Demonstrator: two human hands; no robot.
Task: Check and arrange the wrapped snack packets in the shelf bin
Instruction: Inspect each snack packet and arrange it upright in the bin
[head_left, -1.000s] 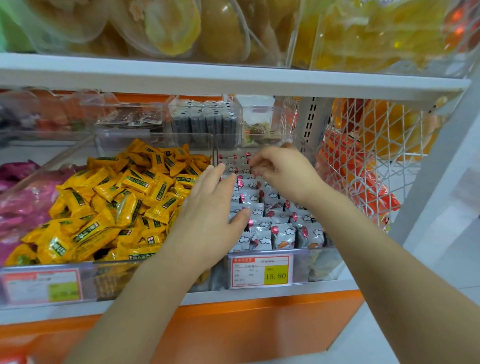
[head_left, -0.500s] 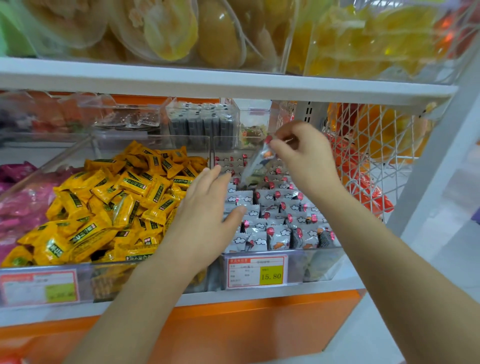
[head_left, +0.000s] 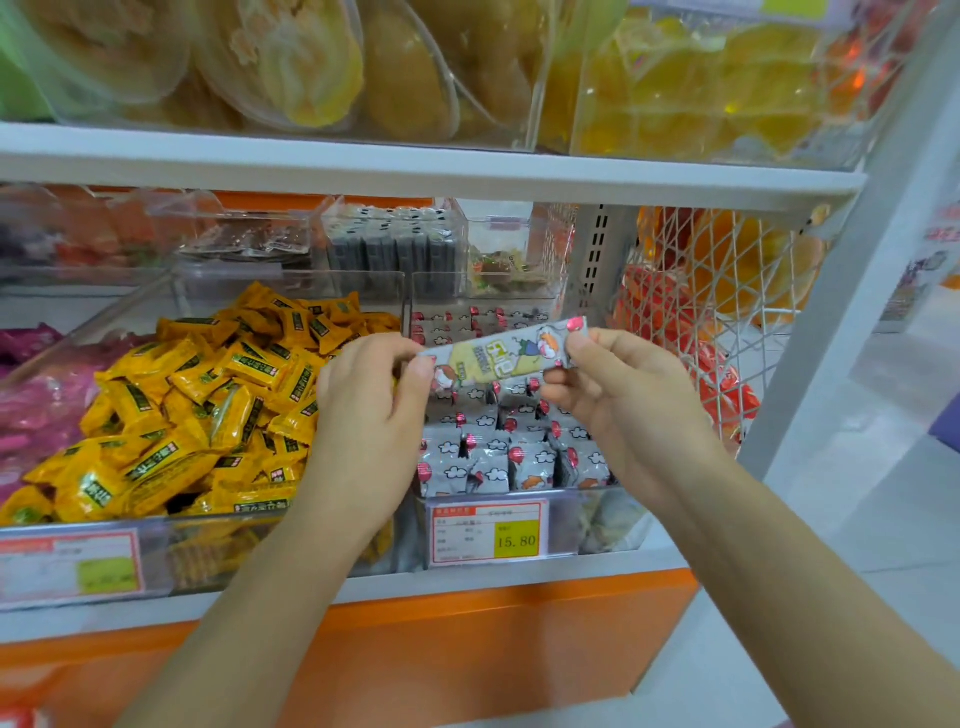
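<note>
Head view: the left hand (head_left: 371, 400) pinches the left end of a grey packet (head_left: 501, 353) and the right hand (head_left: 618, 387) pinches its right end. The packet lies level above the bin (head_left: 618, 506), where matching packets (head_left: 511, 452) stand in rows beside yellow packets (head_left: 208, 400).

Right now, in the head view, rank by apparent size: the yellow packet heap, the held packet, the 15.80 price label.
1. yellow packet heap, by far largest.
2 and 3 unranked: held packet and 15.80 price label look alike, and the packet is probably nearer the camera.
</note>
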